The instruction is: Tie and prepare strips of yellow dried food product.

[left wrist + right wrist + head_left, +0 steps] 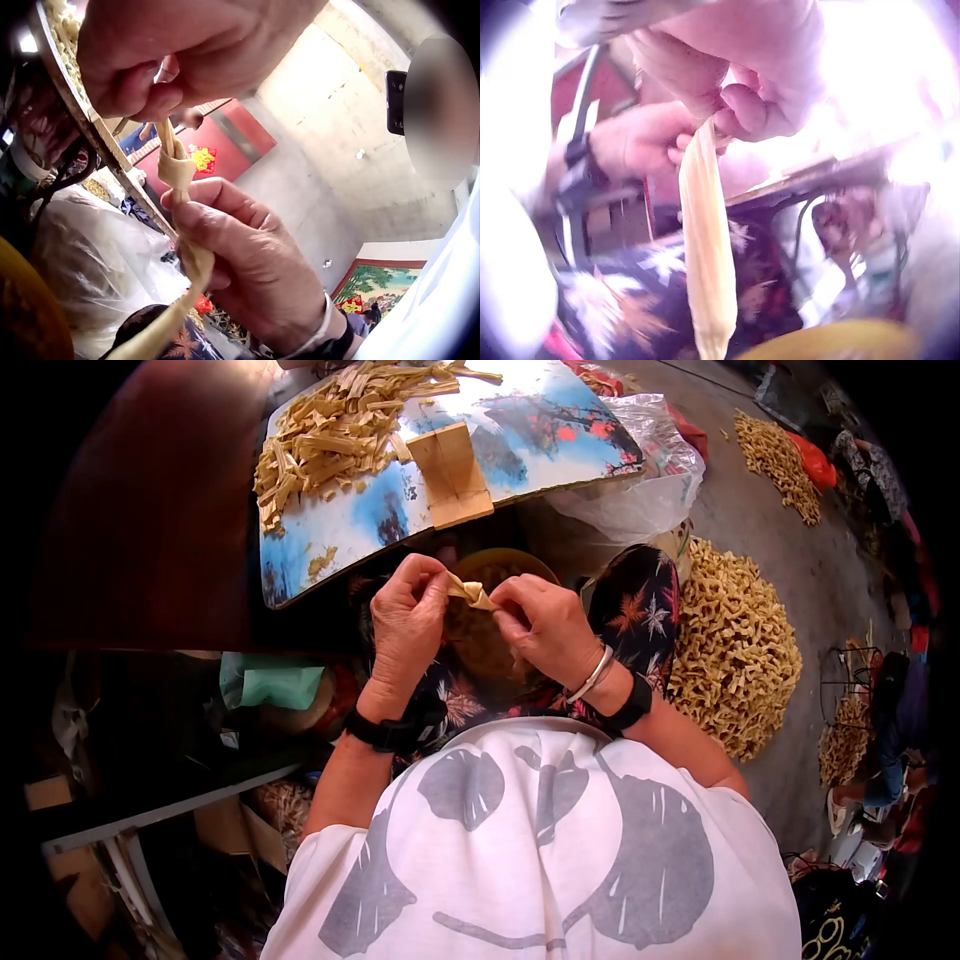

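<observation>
I have both hands raised ctr-frame, above the yellow-rimmed container (522, 553) and on the near side of the counter (355, 528). L hand (408, 625): grasping; thumb & fingers pinch one end of the pale yellow strip (472, 596). R hand (548, 628): grasping; thumb & fingertips pinch the same strip below its folded, knot-like section, w/ the loose tail hanging past the fingers. Strip loc.: held in the air btwn. both hands, knot-like section exposed in the L wrist view. On the counter I see a pile of cut strips (335, 440) at the far L portion & a wooden piece (448, 472) at the near edge. Clear plastic bag (645, 480) sits at the counter's R end. To the R, on the floor (740, 525), I note a large heap of pale twisted pcs. (735, 650); a smaller heap (775, 465) lies farther off, next to a red bag (812, 462). Patterned trousers (632, 600) show beside the container.
</observation>
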`<state>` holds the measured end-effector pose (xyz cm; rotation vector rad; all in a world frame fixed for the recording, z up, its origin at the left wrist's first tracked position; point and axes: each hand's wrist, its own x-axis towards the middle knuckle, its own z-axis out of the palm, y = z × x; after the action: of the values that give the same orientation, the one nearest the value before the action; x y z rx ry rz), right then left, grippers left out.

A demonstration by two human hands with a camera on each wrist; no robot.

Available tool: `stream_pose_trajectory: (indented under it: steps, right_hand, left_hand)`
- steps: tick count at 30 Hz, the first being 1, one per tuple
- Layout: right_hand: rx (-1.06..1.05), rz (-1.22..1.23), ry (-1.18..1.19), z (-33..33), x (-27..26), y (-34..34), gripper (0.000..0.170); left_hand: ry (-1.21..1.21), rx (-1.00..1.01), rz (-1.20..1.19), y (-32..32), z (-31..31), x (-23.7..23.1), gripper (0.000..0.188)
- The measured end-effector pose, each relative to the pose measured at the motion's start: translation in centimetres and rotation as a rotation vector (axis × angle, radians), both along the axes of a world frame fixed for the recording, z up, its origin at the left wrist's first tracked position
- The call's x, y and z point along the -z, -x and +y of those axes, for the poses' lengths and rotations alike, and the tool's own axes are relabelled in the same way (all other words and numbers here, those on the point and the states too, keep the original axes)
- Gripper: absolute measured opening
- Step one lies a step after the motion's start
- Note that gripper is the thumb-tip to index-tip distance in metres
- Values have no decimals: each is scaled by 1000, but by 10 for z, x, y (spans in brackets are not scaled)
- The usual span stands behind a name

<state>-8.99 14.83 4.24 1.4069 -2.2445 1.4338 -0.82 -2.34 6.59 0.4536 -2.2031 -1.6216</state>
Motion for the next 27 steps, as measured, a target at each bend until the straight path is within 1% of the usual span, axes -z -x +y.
stream_pose_trajectory:
  steps: [2,3,4,5,6,7,9,10,13,16,19,20,23,26,27]
  right_hand:
    - [92,126,-59,2,-5,-6,22]
    - [139,193,-88,2,-8,-9,26]
    - [148,221,-64,2,-8,-8,28]
    - [158,228,-47,2,-8,-8,26]
    - [167,235,-28,0,-7,-7,24]
    - [176,240,-8,-1,-7,-7,22]
    - [167,272,-45,-5,-6,-9,22]
    - [164,286,-65,-6,-6,-11,22]
    - [87,192,69,-9,-2,-12,21]
    - [103,-240,145,-5,-9,-9,19]
    - [116,-555,95,-11,-15,0,22]
    - [96,-417,31,-12,-5,3,22]
    - [39,-628,35,-11,2,3,21]
    - [-50,-941,136,-11,3,5,18]
    - [-74,-1047,160,-10,0,5,18]
  left_hand:
    - [-143,-2,-41,-1,2,-1,8]
    - [-404,19,20,-1,3,1,11]
    - [-667,41,82,-1,3,5,14]
    - [-930,62,145,-1,4,6,16]
    - [-1046,70,164,-1,11,5,23]
    - [-1109,132,134,-5,15,6,23]
    - [-1056,142,77,-9,34,4,24]
    - [-1035,165,75,-9,34,17,25]
    - [-998,124,90,-9,32,20,21]
    - [-975,97,113,-10,31,23,15]
    - [-444,89,43,-8,38,27,9]
    - [-308,98,17,-9,38,31,14]
    - [13,46,12,-12,37,38,12]
    - [-199,112,-105,-17,33,17,12]
    - [-514,180,-132,-17,27,16,12]
